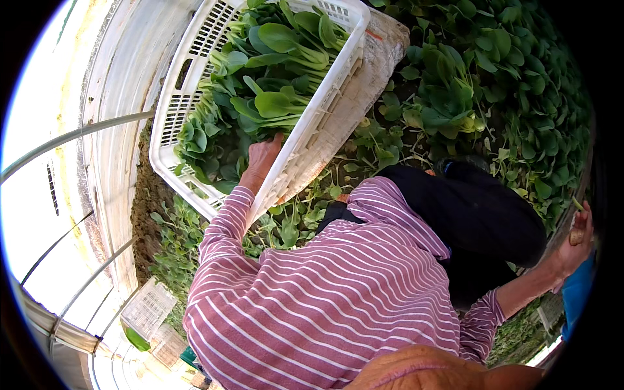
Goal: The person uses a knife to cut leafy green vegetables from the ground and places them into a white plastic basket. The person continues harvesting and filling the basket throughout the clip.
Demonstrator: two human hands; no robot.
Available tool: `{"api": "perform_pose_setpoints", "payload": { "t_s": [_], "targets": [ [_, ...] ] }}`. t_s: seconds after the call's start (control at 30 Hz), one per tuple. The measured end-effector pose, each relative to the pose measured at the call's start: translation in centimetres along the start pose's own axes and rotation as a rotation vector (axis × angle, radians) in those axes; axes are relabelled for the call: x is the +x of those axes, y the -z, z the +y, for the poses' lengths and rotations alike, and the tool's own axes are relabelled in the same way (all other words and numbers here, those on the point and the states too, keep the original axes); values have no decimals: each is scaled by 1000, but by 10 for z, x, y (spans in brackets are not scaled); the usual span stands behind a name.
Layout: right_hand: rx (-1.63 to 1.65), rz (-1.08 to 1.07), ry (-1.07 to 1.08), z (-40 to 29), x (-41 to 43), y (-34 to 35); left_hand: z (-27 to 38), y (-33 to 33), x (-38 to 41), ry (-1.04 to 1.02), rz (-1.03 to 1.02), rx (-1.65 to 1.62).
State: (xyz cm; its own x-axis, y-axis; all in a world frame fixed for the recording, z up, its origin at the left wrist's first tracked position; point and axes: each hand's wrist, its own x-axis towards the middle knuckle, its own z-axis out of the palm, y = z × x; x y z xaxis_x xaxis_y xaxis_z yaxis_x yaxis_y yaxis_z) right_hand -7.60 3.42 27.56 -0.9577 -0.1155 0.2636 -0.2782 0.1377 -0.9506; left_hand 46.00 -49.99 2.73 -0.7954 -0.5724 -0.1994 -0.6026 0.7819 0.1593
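Note:
My left hand (263,155) reaches over the near rim of a white slotted plastic crate (312,114). Its fingertips go in among leafy greens that look like bok choy (275,105), so whether they grip any is hidden. The bunches lie in layers, pale stems beside dark green leaves. Far out at the right rim of the view, my right hand (575,243) is curled around a small brown, handle-like object (576,236). A thin green piece (577,204) shows at its fingertips.
A soiled pale sheet or sack (378,58) lies beside the crate. Cut greens (451,107) rest on the soil, with a dense planted bed (526,63) beyond. Plastic greenhouse film (114,63) and curved pipes (78,134) stand at left; another crate (148,304) is behind.

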Motion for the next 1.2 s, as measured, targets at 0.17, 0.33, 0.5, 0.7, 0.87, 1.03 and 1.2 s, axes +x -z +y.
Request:
{"api": "perform_pose_setpoints", "payload": {
  "t_s": [0.17, 0.33, 0.5, 0.7, 0.87, 1.03, 1.2],
  "targets": [
    [-218, 23, 47, 7, 5, 92, 14, 32, 21, -67, -41, -174],
    [-98, 187, -23, -14, -5, 75, 47, 129, 35, 212, 310, -1032],
    [-510, 144, -269, 29, -46, 144, 112, 193, 117, 21, 566, -1042],
    [-447, 168, -471, 88, -77, 180, 250, 217, 210, -269, 253, -861],
    [-234, 169, -722, 163, -84, 211, 439, 201, 254, -610, -211, -685],
    [-5, 299, -839, 247, -80, 222, 620, 148, 262, -1002, -583, -477],
    [286, 565, -909, 343, -83, 241, 792, 50, 228, -1615, -755, -273]
  ]
}}
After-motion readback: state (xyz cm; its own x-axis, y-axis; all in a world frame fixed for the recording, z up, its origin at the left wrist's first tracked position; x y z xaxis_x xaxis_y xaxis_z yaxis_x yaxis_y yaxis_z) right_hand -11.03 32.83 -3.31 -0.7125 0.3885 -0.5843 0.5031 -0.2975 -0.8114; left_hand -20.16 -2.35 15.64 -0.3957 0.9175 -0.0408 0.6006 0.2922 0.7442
